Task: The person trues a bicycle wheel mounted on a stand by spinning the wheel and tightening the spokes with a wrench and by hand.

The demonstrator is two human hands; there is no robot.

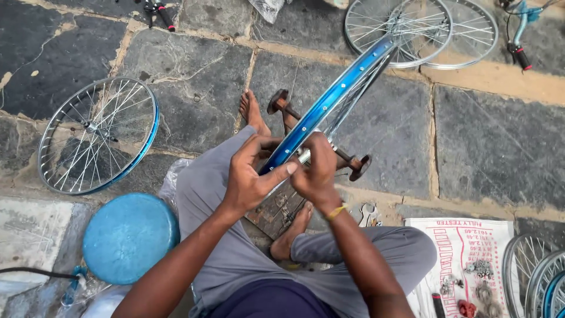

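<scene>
I sit on a stone floor with a blue bicycle rim (335,97) standing on edge in front of me, its spokes running to a hub. My left hand (250,176) grips the near part of the rim, thumb pressed along its blue edge. My right hand (315,171) is closed on the rim right beside it, fingers curled over the spokes near the edge. The rim rests in a rusty brown stand (353,162) with round ends, between my bare feet (253,112).
A spoked wheel with a blue rim (97,135) lies at the left. A round blue stool (129,235) stands near my left knee. Two silver wheels (424,29) lie at the top. A white sack (471,259) with small parts lies at the right, more wheels (538,274) beside it.
</scene>
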